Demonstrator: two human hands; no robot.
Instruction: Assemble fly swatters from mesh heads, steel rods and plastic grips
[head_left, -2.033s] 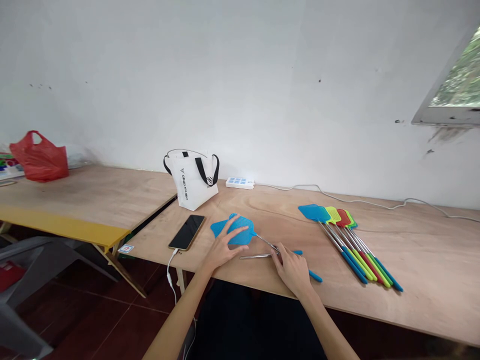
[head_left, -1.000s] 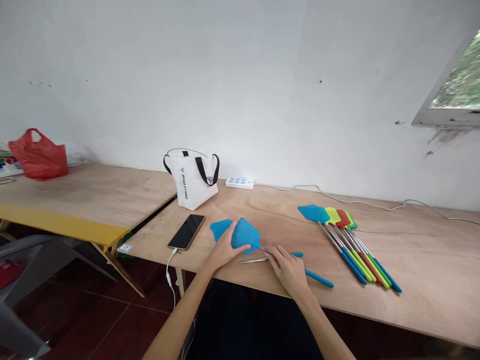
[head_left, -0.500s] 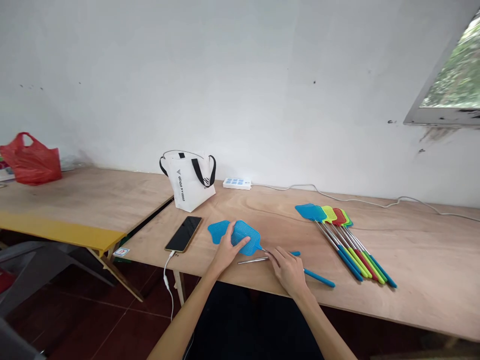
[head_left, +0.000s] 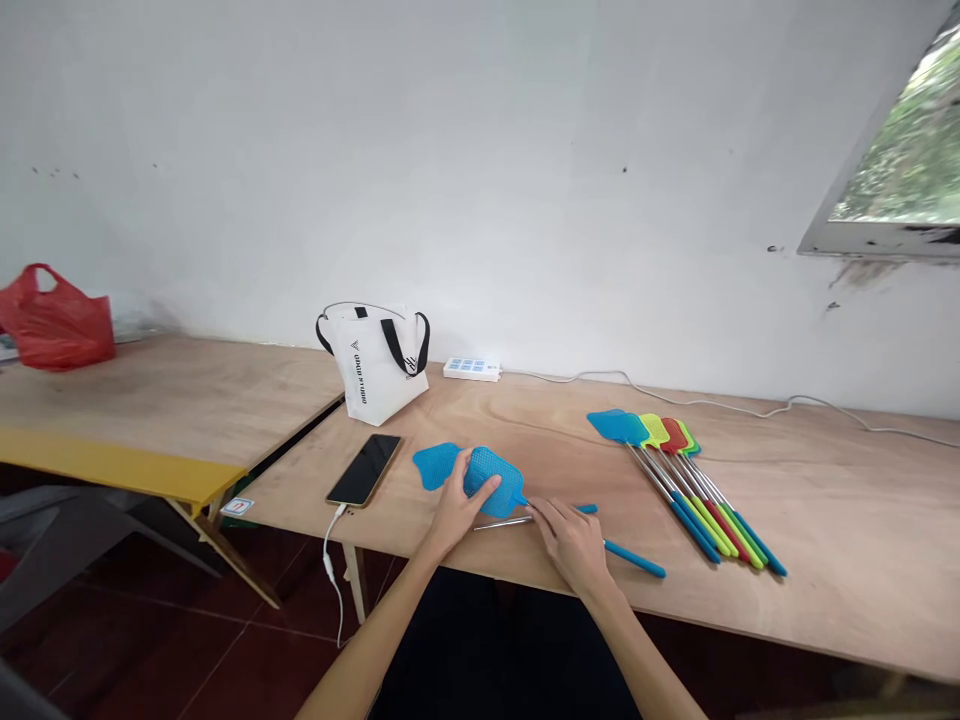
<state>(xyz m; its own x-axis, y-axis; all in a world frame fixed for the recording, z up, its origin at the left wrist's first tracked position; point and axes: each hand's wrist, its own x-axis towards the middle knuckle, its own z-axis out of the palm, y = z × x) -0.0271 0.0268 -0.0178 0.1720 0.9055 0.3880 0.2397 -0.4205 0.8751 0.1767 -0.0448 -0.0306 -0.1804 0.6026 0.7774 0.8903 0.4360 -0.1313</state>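
My left hand grips the mesh head of a blue fly swatter, thumb on top and fingers curled round its near edge. My right hand lies closed over the swatter's metal rod just behind the head; the blue handle sticks out to the right of it. A second blue swatter head lies under the first, and a loose metal rod rests between my hands.
Several coloured fly swatters lie in a row to the right. A phone on a white cable, a white tote bag and a power strip sit on the plywood table. A red plastic bag lies far left.
My left hand went from lying flat on the swatter head to gripping it and turning it a little. My right hand stayed on the rod. The camera drifted slightly to the right.
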